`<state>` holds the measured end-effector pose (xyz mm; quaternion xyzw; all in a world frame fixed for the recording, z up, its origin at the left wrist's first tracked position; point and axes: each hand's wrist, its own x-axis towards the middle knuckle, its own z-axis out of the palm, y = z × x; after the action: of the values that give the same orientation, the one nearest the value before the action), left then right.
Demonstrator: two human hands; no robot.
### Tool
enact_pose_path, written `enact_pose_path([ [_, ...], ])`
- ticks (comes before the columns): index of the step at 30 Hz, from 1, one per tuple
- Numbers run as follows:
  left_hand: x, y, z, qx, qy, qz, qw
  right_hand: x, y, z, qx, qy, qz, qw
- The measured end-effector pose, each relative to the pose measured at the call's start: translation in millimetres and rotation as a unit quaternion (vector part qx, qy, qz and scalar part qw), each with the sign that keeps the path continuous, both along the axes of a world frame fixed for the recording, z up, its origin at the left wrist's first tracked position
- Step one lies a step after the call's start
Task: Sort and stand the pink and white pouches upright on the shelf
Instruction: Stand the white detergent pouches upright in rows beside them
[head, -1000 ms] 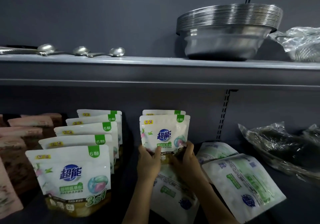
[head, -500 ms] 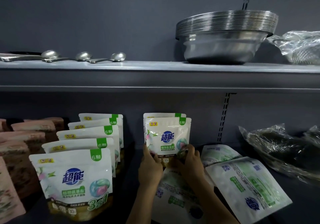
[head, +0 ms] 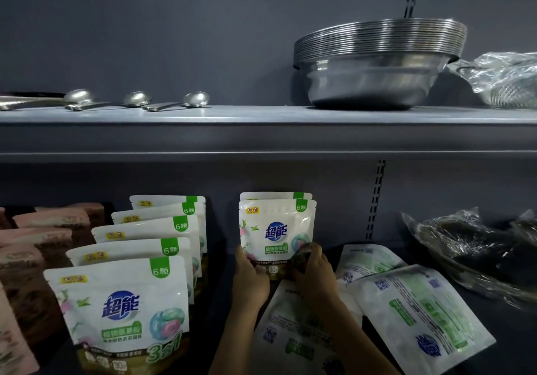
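Note:
On the lower shelf an upright white pouch (head: 276, 229) stands in front of another white pouch (head: 273, 195) near the back wall. My left hand (head: 251, 280) grips its lower left corner and my right hand (head: 313, 273) grips its lower right corner. A row of several white pouches (head: 125, 308) stands upright to the left. Pink pouches (head: 32, 247) stand in a row at the far left. Three white pouches lie flat, back side up, to the right: one under my forearms (head: 290, 334), one nearer the wall (head: 369, 261), one at the front (head: 421, 316).
Crinkled clear plastic bags (head: 470, 247) with dark contents lie at the right of the lower shelf. The upper shelf (head: 261, 130) overhangs closely, holding steel spoons (head: 186, 101), stacked steel bowls (head: 374, 67) and a bagged strainer (head: 502, 81).
The camera view has shifted, so the whole scene sits a little lower in the frame. Both hands stay on the standing pouch, holding it low by its bottom corners.

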<state>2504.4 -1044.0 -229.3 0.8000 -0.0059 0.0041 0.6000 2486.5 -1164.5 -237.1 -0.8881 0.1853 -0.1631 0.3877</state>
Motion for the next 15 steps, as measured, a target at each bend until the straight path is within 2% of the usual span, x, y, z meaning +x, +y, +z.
enact_pose_path([
  [10, -9.5, 5.6, 6.0, 0.014, 0.019, -0.011, 1.000, -3.6, 0.6, -0.7, 0.022, -0.013, -0.007, 1.000],
  [15, -11.2, 8.2, 9.7, 0.029, 0.029, -0.046, 0.998, -7.9, -0.7, 1.7, 0.030, -0.007, 0.005, 1.000],
])
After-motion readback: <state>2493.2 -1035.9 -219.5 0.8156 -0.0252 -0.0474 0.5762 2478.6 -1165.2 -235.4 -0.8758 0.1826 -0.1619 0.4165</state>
